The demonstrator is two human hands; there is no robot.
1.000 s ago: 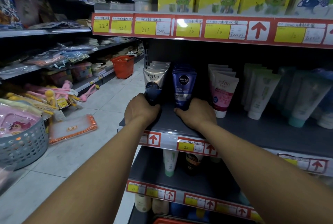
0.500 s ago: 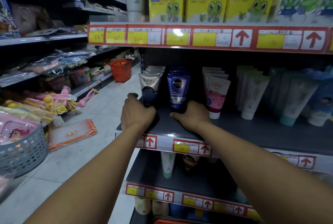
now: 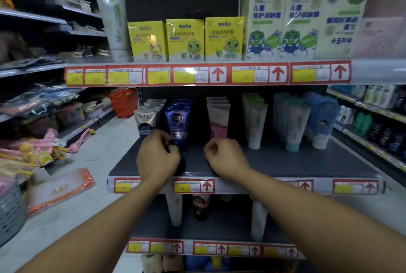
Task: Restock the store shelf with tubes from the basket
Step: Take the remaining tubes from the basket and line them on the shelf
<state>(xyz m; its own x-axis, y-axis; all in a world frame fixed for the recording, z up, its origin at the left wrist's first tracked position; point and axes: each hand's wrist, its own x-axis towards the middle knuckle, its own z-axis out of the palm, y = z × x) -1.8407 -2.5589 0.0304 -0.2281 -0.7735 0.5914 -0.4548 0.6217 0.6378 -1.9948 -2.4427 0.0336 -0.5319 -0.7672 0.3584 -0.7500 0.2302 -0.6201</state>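
On the middle shelf [image 3: 285, 162], rows of tubes stand on their caps: grey Softto tubes [image 3: 146, 118], blue Nivea Men tubes [image 3: 178, 118], pink tubes [image 3: 218, 118], then green-white tubes [image 3: 256, 118]. My left hand [image 3: 157, 158] is curled in front of the Softto and Nivea rows. It hides their caps, and its fingertips are right by the Nivea cap. My right hand [image 3: 224, 158] is loosely closed on nothing, just in front of the pink row. The grey basket [image 3: 11, 213] sits at the far left edge, with its contents out of sight.
Yellow and cream boxes [image 3: 224, 38] fill the shelf above. More tubes stand on the shelf below [image 3: 175, 209]. A red basket [image 3: 123, 102] sits down the aisle. An orange-edged clear pouch [image 3: 59, 189] lies on the tiled floor, with pink toys [image 3: 39, 145] at the left.
Both hands have drawn back from the bases of the Softto and Nivea tubes. The right hand has shifted right, toward the pink row. My view has tilted up.
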